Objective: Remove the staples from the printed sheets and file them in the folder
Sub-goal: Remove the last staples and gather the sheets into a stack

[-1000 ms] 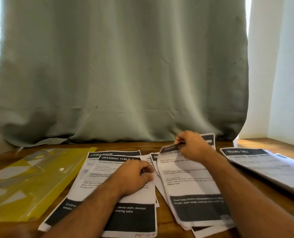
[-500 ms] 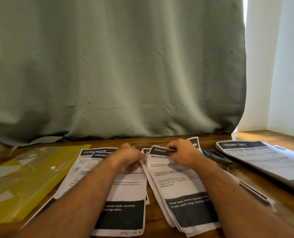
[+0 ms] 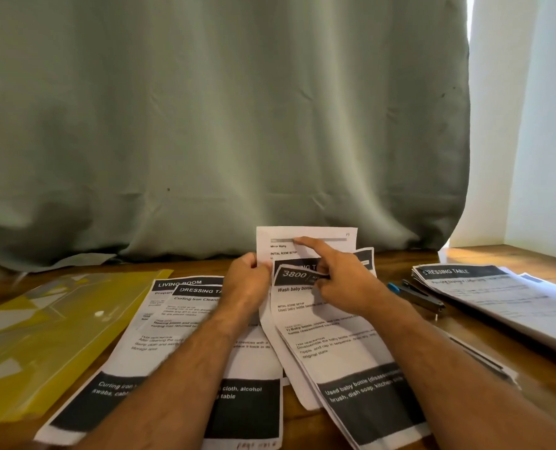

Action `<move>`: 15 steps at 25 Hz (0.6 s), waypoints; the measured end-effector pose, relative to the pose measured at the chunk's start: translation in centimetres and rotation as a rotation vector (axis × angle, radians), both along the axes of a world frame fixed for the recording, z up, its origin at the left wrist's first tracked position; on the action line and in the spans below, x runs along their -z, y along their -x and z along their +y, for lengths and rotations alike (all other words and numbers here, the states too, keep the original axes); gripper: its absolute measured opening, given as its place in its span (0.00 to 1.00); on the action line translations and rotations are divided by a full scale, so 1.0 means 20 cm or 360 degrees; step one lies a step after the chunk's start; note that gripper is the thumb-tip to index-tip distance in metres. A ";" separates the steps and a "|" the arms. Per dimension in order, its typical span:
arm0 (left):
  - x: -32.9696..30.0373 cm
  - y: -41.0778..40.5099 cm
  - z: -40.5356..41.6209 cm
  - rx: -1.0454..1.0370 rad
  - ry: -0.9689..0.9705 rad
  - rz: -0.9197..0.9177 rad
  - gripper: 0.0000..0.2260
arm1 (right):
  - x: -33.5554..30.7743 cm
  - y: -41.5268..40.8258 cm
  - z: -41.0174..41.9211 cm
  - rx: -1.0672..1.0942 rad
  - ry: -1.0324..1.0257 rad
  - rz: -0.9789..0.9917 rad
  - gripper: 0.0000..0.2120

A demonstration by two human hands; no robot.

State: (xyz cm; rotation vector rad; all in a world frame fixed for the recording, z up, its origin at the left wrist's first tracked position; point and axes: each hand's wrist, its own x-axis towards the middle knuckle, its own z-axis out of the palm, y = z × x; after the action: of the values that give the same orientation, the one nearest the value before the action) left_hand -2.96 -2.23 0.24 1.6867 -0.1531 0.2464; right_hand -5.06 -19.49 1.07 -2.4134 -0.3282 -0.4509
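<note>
Left hand [image 3: 247, 280] is gripping the left edge of a raised sheet [image 3: 306, 241], fingers curled round it, holding it upright at 12 o'clock of the paper spread, in front of the curtain [image 3: 205, 125]. Right hand [image 3: 345, 280] is pointing, index finger straight and touching the grey bar near that sheet's top, other fingers curled; cannot tell if they are pinching the paper under them. Baby bottle stack [image 3: 341, 352] is lying under the right forearm, header "3800" just below the right hand. Dressing table sheets [image 3: 185, 319] are lying at 9 o'clock of that stack, under the left forearm. Yellow folder [image 3: 49, 336] is lying flat at the far 9 o'clock side of the table [image 3: 400, 258], not touching either hand. Staple remover [image 3: 416, 297], dark with a blue tip, is lying at 3 o'clock of the right hand, just beside another paper pile [image 3: 497, 297].
</note>
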 end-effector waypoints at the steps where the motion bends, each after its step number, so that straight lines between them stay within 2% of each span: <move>1: 0.00 0.00 0.00 -0.0021 0.0056 -0.0030 0.07 | 0.00 0.01 0.01 -0.0012 0.0003 -0.0021 0.38; 4: -0.02 0.03 0.00 -0.0008 0.0260 -0.0037 0.08 | 0.00 0.03 0.04 -0.0013 0.0004 -0.0099 0.32; 10: 0.00 0.03 -0.02 -0.0013 0.0249 -0.0114 0.07 | 0.01 0.02 0.03 -0.0011 0.0119 -0.0150 0.31; 15: 0.01 0.02 -0.04 -0.0026 0.0238 -0.0182 0.07 | 0.01 0.01 0.03 -0.0003 0.0087 -0.0136 0.23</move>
State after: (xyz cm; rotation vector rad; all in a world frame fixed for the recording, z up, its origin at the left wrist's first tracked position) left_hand -3.29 -3.03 0.11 1.5263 -0.2017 0.3584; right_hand -5.23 -18.98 0.95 -2.4511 -0.3843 -0.5517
